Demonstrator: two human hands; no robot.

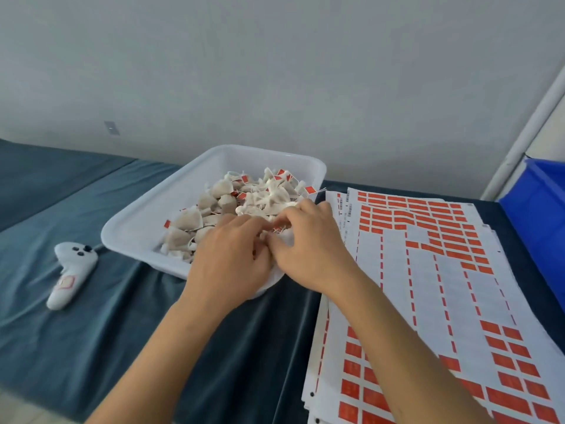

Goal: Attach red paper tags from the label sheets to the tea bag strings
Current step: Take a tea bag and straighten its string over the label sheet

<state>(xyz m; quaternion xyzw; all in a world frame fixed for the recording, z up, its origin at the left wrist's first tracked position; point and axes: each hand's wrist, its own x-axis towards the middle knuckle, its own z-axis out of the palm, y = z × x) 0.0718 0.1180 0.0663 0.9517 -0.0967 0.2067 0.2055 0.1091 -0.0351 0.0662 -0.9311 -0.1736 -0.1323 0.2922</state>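
Nearest you, on the right, the label sheets (428, 301) lie fanned in a stack on the blue cloth (91, 316). Many cells are already stripped to white; red tags (504, 362) remain in blocks at the near corner and along the far edge.

Your two hands meet at the near right corner of the white tray (137, 228). Left hand (229, 258): fingers curled in toward the right, knuckles up. Right hand (308, 246): fingertips pinched down close against the left. Something small and white sits between them, with a trace of red at your right fingertips, probably a tea bag string and tag. Cannot tell what each hand holds; the contact point is hidden.

Judgement: you are mid-attachment, folding or pressing a tag onto a string. Next move calls for a firm pinch to close the tag, then dropping the bag in the tray and reaching right to peel a fresh tag.

Beyond the hands, the tea bags (232, 206) are heaped in the tray, several with red tags showing.

Left, well apart: a white controller (70, 270). Far right: a blue bin (538, 215).
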